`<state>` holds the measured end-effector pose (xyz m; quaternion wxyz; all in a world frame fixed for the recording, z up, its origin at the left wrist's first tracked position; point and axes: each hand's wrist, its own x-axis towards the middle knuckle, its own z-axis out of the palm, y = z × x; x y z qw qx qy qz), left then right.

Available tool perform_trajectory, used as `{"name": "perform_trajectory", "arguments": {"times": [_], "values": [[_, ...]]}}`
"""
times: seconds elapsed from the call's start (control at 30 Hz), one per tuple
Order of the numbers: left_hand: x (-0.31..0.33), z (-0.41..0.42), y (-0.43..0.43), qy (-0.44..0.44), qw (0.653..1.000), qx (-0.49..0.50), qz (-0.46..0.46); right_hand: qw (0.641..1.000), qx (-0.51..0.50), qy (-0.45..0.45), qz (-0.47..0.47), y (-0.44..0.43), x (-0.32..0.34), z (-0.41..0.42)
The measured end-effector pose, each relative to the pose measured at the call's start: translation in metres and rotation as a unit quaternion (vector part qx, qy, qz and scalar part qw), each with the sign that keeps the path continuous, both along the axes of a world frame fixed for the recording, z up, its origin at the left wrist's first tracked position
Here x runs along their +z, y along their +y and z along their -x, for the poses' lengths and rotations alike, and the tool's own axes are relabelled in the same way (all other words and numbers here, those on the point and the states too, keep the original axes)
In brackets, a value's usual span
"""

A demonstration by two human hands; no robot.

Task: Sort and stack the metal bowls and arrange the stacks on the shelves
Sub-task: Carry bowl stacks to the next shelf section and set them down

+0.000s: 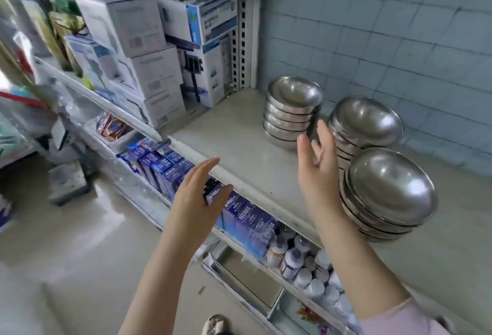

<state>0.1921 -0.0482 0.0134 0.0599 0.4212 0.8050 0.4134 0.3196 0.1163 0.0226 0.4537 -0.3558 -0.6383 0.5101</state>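
Three stacks of metal bowls stand on the grey shelf (234,148). The far stack (292,110) is at the back near the upright post. A middle stack (364,124) stands by the tiled wall, and a near stack (388,190) is closest to me on the right. My right hand (316,164) is raised with its fingers spread, between the far stack and the other two, touching none of them and holding nothing. My left hand (197,196) hovers flat and empty over the shelf's front edge.
White cardboard boxes (149,49) fill the shelf's left part behind the post (246,28). Below are blue cartons (239,214), white bottles (300,260) and a metal tray (247,273). A tiled wall (386,28) backs the shelf. The floor lies at the left.
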Motion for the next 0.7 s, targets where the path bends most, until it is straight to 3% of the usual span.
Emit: {"name": "perform_trajectory", "arguments": {"times": [0.17,0.3,0.4,0.7], "values": [[-0.008,0.055,0.094,-0.065,0.984,-0.163,0.001,0.996,-0.077,-0.021,0.035,0.025,-0.011,0.023],[-0.019,0.086,0.163,-0.161,0.949,-0.268,0.031,0.989,-0.115,-0.072,0.056,0.033,-0.008,0.043],[-0.024,0.1,0.197,-0.216,0.914,-0.343,-0.002,0.984,-0.129,-0.098,0.075,0.037,-0.01,0.056],[-0.027,0.134,0.187,-0.229,0.892,-0.389,-0.004,0.983,-0.163,-0.039,0.082,0.002,-0.023,0.069]]}}
